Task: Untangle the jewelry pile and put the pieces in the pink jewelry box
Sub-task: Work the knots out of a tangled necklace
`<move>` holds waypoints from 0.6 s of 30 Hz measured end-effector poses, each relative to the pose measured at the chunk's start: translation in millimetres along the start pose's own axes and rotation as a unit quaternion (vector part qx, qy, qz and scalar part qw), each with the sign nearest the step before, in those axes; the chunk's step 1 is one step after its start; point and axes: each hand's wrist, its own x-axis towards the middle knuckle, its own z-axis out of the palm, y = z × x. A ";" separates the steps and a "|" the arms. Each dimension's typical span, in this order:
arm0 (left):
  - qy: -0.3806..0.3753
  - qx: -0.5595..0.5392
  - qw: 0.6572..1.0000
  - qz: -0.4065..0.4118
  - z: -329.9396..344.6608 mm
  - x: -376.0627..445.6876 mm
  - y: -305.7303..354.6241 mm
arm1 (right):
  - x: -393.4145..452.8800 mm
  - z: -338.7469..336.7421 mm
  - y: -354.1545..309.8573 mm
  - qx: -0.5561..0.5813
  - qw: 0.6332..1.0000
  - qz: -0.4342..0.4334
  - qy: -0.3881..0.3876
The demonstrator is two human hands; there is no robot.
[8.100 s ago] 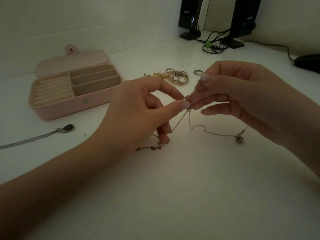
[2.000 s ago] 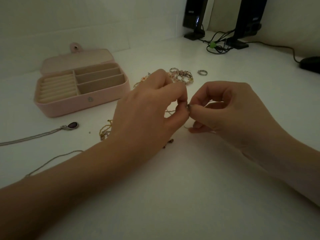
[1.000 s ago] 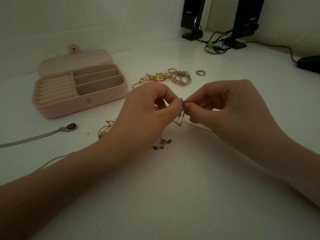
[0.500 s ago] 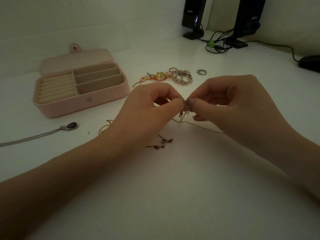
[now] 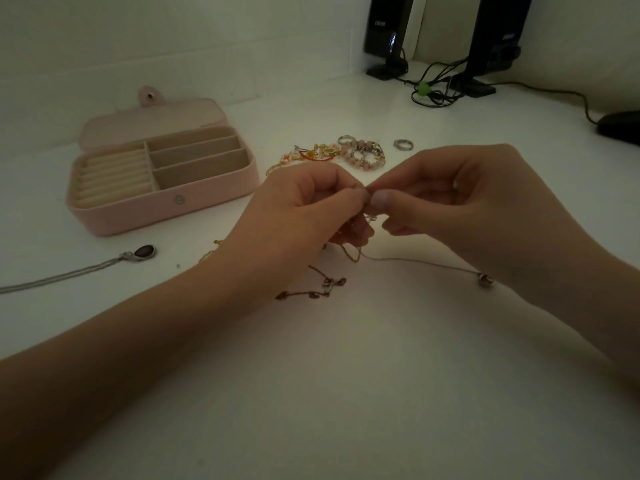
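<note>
Both hands, left hand (image 5: 304, 216) and right hand (image 5: 460, 209), still pinching thin chain (image 5: 415, 261), its charm (image 5: 485, 280) now uncovered

Far left: jewelry box (image 5: 162, 206) — open on table (image 5: 346, 393)
Centre: hands (image 5: 294, 216) together
Beyond hands: jewelry pile (image 5: 346, 154) — ring (image 5: 403, 144) right

Dim, low light. White tabletop (image 5: 346, 393) runs back to a plain pale wall (image 5: 173, 39). Two black speakers (image 5: 384, 32) stand at the far right by the wall; tangled black cables (image 5: 433, 95) lie beside them. Dark mouse (image 5: 621, 126) right of the speakers.
</note>
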 end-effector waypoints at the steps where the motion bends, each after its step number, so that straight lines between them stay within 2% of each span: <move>1: -0.002 -0.004 1.000 -0.003 -0.2 0.0 -0.3 | 0.0 0.2 0.3 0.005 1.000 0.001 0.001; 13: -0.027 0.032 0.999 -0.004 -0.4 -1.6 1.8 | 2.3 -3.0 1.4 0.029 0.999 0.029 0.019; 18: -0.035 0.000 0.999 -0.015 -0.7 0.3 2.4 | 3.2 -3.6 1.9 0.066 0.997 0.047 0.013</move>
